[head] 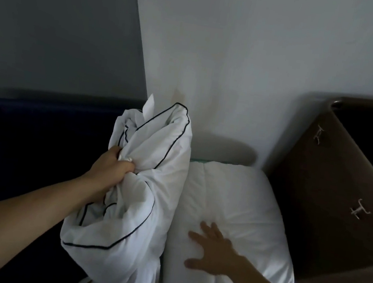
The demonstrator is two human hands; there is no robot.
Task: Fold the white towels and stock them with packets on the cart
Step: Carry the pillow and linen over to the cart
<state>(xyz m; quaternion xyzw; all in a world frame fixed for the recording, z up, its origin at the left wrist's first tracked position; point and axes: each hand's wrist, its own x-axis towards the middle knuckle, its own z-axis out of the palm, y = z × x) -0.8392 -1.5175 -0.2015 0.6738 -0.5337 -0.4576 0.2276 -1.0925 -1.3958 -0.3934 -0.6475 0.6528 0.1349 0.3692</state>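
Left hand — grip clenched on bunched white linen; right hand flat, grip wide, on pillow — folding, stocking evidently outstanding.

The bunched cloth hides fingertips of the left hand; the cabinet runs off-frame.

Left hand, bare to the elbow, pale glossy nails; right hand, bare wrist and forearm

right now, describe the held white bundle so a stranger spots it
Below the white wall are two white items side by side. The left hand grips the left one, bunched bedding held upright. Only it has thin dark piping; the pillow under the right hand is plain.
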